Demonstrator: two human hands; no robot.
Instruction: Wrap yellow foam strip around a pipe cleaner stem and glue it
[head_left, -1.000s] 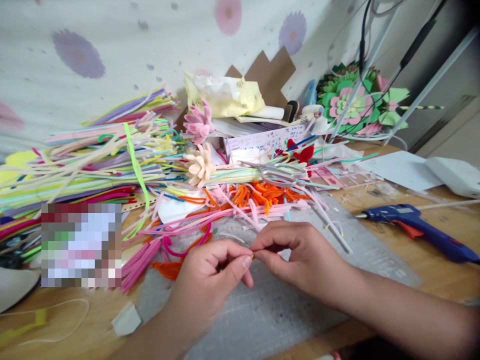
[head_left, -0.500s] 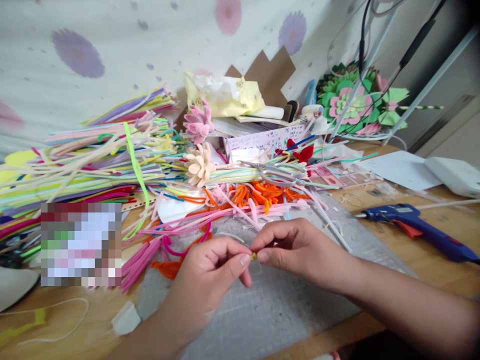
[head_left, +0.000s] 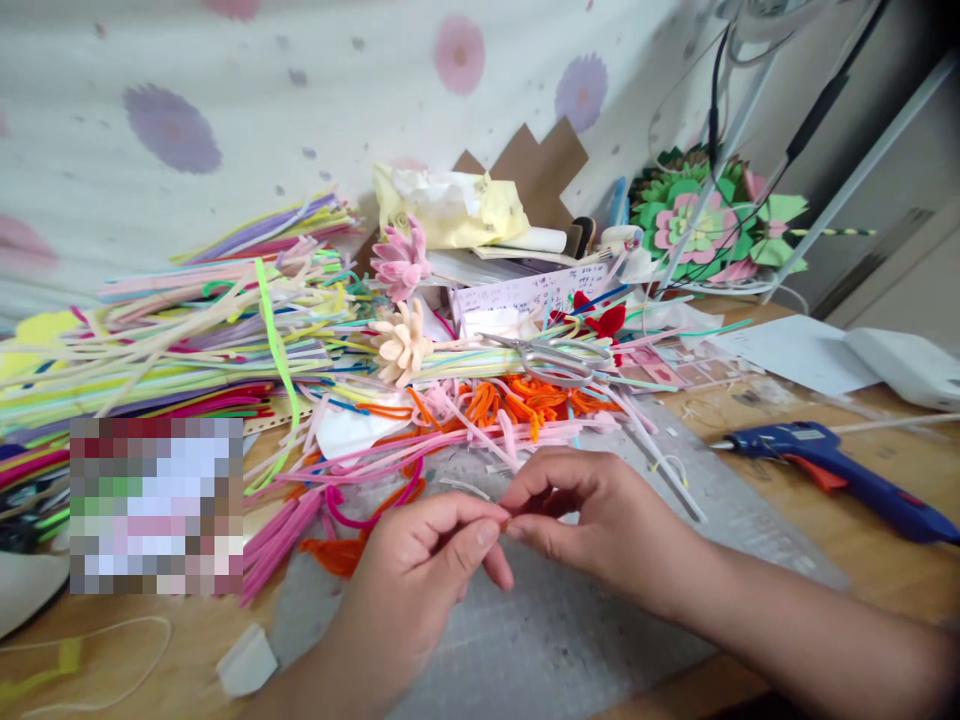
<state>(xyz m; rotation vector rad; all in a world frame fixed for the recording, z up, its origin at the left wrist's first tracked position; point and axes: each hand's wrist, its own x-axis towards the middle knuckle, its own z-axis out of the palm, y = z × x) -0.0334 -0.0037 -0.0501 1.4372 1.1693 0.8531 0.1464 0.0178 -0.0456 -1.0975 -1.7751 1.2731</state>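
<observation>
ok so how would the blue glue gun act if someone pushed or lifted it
The blue glue gun will probably feel rigid, since its casing looks like hard plastic. Lying flat on the wooden tabletop, it would likely slide or pivot rather than roll, given its angled shape.

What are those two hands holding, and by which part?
The left hand and right hand together pinch a tiny thing; fingers mostly hide it, so which part they grip cannot be told.
</observation>
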